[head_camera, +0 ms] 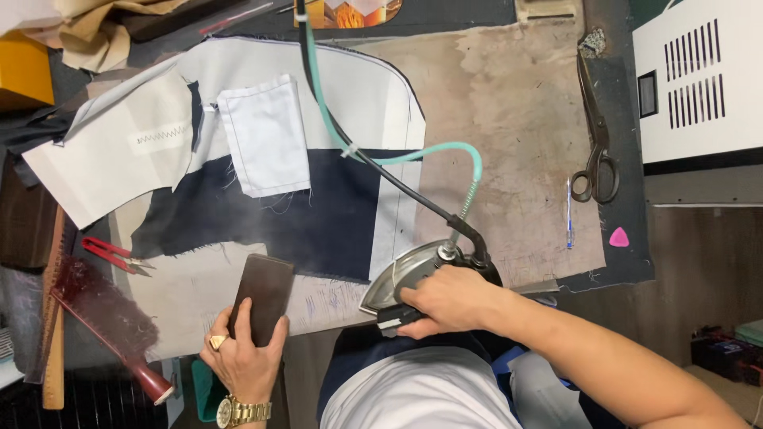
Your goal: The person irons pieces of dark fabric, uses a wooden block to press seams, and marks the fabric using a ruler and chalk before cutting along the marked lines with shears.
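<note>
Steam iron [413, 274] is gripped by right hand [449, 300] at table's near edge, dark wooden block [261, 298] clasped in left hand [242, 353] just beside, navy-white cloth [318, 206] beyond both

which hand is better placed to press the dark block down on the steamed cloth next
Left. The left hand already grips the dark wooden block standing on the pale cloth where steam rises. The right hand is occupied holding the iron.
</note>
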